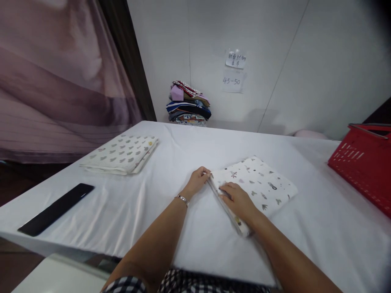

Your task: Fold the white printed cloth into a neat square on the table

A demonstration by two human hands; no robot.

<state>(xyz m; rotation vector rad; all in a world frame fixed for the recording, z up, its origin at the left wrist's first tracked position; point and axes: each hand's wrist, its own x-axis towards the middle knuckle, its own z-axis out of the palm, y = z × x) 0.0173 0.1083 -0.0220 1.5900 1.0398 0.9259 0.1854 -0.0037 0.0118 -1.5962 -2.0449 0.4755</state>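
A folded white cloth with small printed figures (262, 183) lies on the white-covered table (128, 207), right of centre. My left hand (198, 179) pinches the near-left corner of that cloth, fingers closed on its edge. My right hand (238, 200) lies flat on top of the cloth along its left folded edge, fingers spread and pressing down. A bracelet sits on my left wrist.
A second folded patterned cloth (122, 154) rests at the table's far left. A long black flat object (56, 208) lies near the left front edge. A red basket (366, 162) stands at the right. A pile of folded fabrics (188, 103) sits against the back wall.
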